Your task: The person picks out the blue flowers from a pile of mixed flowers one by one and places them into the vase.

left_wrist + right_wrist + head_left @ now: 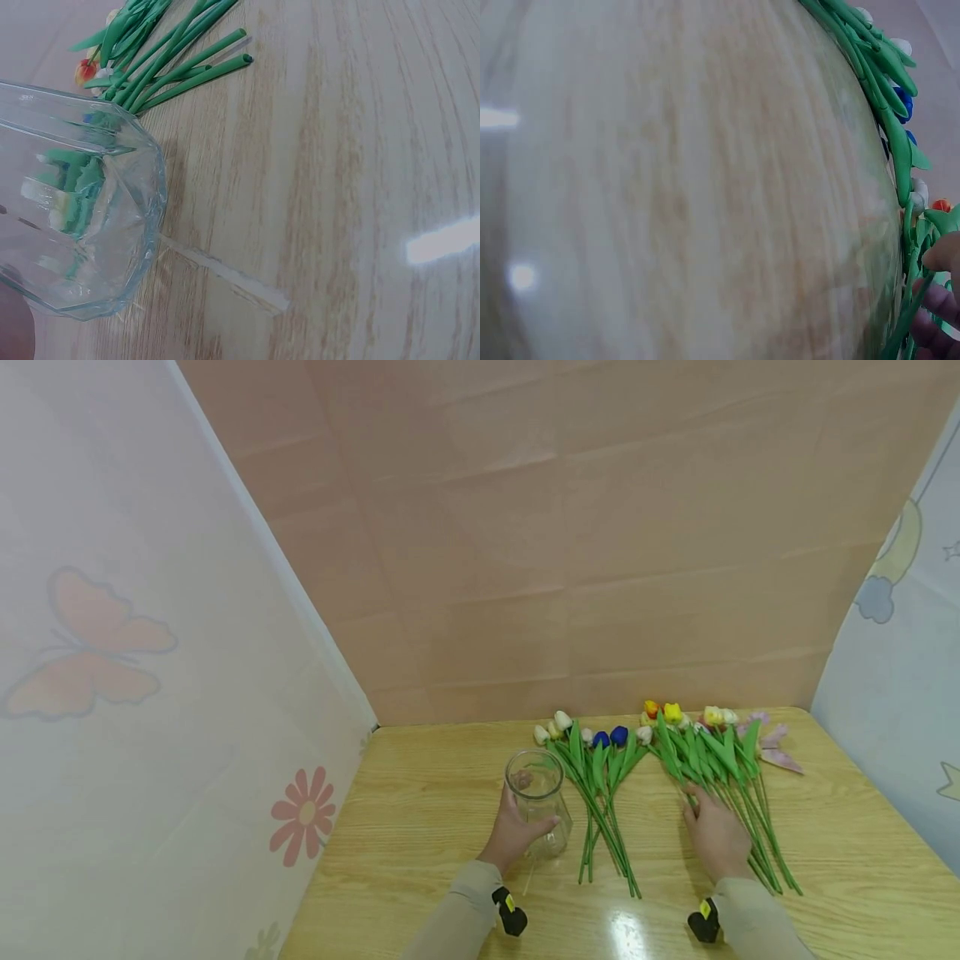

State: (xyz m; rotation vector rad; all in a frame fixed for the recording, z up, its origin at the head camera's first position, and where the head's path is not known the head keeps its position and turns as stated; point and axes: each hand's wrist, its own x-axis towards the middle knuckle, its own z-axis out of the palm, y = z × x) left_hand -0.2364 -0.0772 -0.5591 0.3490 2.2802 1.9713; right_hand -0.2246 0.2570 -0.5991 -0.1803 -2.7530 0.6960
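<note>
My left hand (517,831) grips a clear glass vase (551,839), fingers around its far side and thumb across the front. In the left wrist view the faceted base of the vase (139,247) shows at the left, tilted over the wood. On the right, my right hand (716,835) pinches a green stem at the left edge of a bunch of artificial tulips (712,756). The right wrist view shows the thumb (943,253) and fingers (937,304) about this stem (909,319). Its flower cannot be singled out among the yellow, orange and white heads.
Between the hands lies a second bunch of tulips with white and blue heads (618,736), stems crossing toward me. A pink-purple flower (776,752) lies at the far right of the wooden table (420,793). Fabric walls (570,568) stand behind and at both sides.
</note>
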